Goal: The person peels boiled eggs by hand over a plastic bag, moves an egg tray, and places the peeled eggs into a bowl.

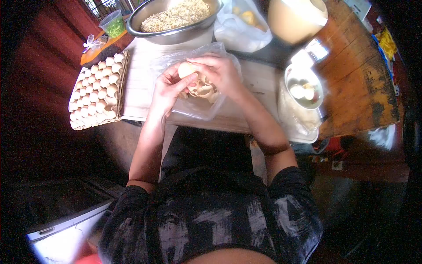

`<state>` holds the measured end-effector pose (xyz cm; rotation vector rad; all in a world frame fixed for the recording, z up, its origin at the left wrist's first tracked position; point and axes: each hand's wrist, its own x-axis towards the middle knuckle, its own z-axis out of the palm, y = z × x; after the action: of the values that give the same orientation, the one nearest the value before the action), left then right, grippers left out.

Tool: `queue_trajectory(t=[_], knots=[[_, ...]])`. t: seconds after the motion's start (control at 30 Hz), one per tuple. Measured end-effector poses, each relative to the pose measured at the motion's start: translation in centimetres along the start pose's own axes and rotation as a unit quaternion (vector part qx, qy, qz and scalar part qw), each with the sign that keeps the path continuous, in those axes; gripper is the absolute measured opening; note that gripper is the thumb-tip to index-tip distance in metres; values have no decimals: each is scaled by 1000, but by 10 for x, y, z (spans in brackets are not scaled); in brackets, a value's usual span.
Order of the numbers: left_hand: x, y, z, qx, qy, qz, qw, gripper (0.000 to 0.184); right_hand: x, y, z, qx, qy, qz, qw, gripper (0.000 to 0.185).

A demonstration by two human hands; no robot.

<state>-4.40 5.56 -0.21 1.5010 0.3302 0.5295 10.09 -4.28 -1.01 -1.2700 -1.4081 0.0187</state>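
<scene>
Above a clear plastic bag [210, 112] on the table, an egg [187, 69] is held in the fingers of my left hand [168, 88], thumb along its lower side. My right hand [222, 72] curls over from the other side with its fingers close to the egg. Whether its fingertips pinch a piece of shell is hidden. Broken eggshells [204, 90] lie in the bag beneath both hands. To the right, a bowl [317, 102] holds several smooth white eggs [302, 90], which look peeled.
A carton of eggs [96, 90] stands at the table's left edge. At the back are a metal basin [136, 31] of shredded pale food, a white plastic bag [252, 38] with yellowish things inside, and a large cream container [295, 20]. A tub of chopped greens [115, 27] sits far left.
</scene>
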Motion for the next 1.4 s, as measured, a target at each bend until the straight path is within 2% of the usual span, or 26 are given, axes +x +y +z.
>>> queue_trajectory(t=[0.13,0.2,0.3,0.43,0.53,0.6,0.83,0.9,1.03,1.13,1.2,1.23,1.3,1.33,1.4], knots=[[-1,4,2,0,-5,-14,1000,30,-1,-4,-4,-28,-2,-11,1000,23],[-1,6,3,20,-8,-31,999,30,-1,-10,-5,-167,21,-87,982,18],[1,3,4,3,-11,-32,999,30,-4,-7,-1,-174,37,-80,981,13],[1,5,5,-1,-26,-48,999,33,-5,-7,-2,-200,43,-102,973,14],[-1,5,5,-35,-1,-29,999,36,-7,-3,-1,-205,63,-94,972,16],[1,2,-1,-9,-12,-34,999,47,-6,-2,0,-212,74,-88,971,18],[-1,4,-7,-19,-56,-16,998,39,-3,3,-1,-230,114,-75,964,14],[-4,10,-7,-63,-60,-29,996,36,-2,3,-2,-234,100,-68,965,11],[-1,9,-14,-131,-61,-41,989,35,0,1,-4,-225,97,-71,967,9],[2,4,-18,-169,-70,-44,982,35,1,-5,-8,-199,54,-72,976,10],[4,2,-16,-166,-54,-64,983,35,3,-10,-9,-171,19,-6,985,13],[3,4,-12,-166,-54,-64,983,35,3,-15,-9,-171,19,-6,985,13],[1,10,2,-40,-63,-15,997,35,2,-27,-8,-62,-3,44,997,16],[2,10,5,-58,-54,-19,997,36,2,-24,-6,-62,-3,45,997,16],[3,9,7,-52,-53,-16,997,36,1,-12,-1,-26,11,-12,1000,20]])
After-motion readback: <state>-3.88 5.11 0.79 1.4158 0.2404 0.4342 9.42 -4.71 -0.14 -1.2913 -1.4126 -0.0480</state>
